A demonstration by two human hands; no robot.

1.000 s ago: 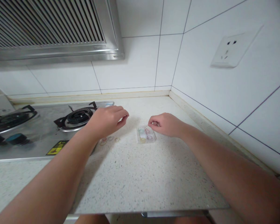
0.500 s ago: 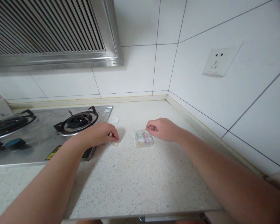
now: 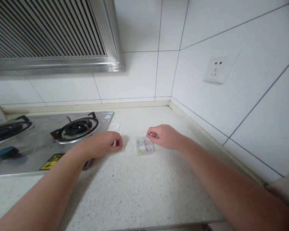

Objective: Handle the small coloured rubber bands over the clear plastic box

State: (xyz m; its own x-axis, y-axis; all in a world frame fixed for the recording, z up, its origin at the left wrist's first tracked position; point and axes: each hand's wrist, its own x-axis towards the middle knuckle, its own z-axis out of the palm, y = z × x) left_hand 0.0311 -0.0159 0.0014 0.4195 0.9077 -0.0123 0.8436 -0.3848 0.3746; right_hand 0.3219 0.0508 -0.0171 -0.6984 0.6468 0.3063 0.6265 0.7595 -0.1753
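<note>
A small clear plastic box (image 3: 144,153) with compartments lies on the countertop, with green, red, yellow and purple loops inside that look like small rubber bands. My right hand (image 3: 164,136) is closed in a pinch at its back right corner. To the left, my left hand (image 3: 113,142) has thumb and fingers pressed together low over the counter, at the right edge of the stove. A thin yellow rubber band (image 3: 123,150) shows at those fingertips, partly hidden. Beneath that hand, more small coloured bits are mostly covered.
A gas stove (image 3: 40,128) with black burners and knobs fills the left side. Behind my left hand lies a clear flat piece (image 3: 115,127). A metal range hood (image 3: 86,68) hangs above the stove, and a wall socket (image 3: 215,70) is on the right wall.
The camera view has shifted slightly. My left fingertips have come down onto the yellow band, which showed more plainly before. My right hand stays at the box corner.
</note>
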